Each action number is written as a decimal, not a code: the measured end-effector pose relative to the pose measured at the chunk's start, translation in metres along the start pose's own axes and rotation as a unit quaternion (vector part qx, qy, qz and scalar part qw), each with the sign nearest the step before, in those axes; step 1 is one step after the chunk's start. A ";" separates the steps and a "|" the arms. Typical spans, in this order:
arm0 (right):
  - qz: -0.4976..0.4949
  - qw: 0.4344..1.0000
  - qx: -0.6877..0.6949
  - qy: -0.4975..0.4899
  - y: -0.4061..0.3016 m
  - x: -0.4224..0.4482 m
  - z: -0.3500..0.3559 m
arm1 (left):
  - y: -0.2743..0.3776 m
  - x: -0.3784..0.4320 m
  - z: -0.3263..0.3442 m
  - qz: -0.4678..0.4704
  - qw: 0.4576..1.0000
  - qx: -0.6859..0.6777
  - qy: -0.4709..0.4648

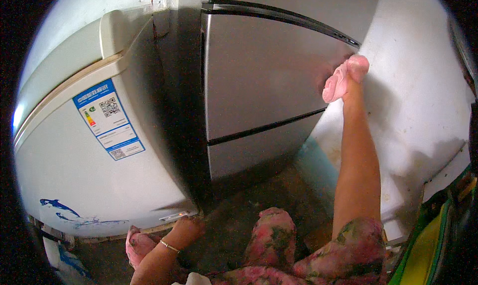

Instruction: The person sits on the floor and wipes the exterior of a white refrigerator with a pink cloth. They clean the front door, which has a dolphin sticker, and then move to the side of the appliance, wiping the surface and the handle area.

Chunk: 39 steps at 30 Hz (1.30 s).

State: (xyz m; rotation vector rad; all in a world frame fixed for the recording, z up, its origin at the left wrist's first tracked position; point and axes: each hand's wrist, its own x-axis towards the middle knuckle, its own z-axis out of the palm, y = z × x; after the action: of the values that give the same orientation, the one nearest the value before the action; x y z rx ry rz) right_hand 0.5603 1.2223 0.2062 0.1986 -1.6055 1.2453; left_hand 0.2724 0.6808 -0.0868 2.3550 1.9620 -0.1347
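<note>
My right hand [356,74] is shut on a pink cloth [335,86], at the right edge of the grey refrigerator door [261,72]. The cloth is bunched around the fingers and hides most of them. Low on the left, my left hand [188,231] is by the bottom corner of a white chest freezer [93,180], near a small panel [175,215] with an orange light. Shadow and blur hide its fingers. A bracelet [170,245] circles that wrist. Behind the left forearm shows a pink fabric-like thing [137,244]; what it is cannot be made out.
An energy label [110,118] and a printed dolphin picture [59,206] mark the freezer front. A dark gap [179,98] separates freezer and refrigerator. The stained white wall [407,98] stands close on the right. A green and yellow item [422,247] fills the lower right corner.
</note>
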 end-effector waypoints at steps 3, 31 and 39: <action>0.021 0.991 -0.071 0.115 0.003 -0.010 0.021 | 0.003 0.001 0.001 -0.001 1.000 -0.010 0.012; -0.144 0.821 -0.538 0.124 0.010 -0.060 0.238 | -0.002 0.003 0.004 -0.040 0.998 -0.040 0.014; -0.026 0.826 -0.482 0.292 0.046 -0.068 0.101 | 0.006 0.006 -0.024 -0.036 0.999 -0.017 0.013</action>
State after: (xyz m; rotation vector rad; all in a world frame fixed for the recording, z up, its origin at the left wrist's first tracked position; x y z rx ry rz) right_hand 0.4985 1.1339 0.1333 -0.7139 -1.4581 0.2620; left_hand 0.2800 0.6878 -0.0640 2.2770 2.0442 -0.0742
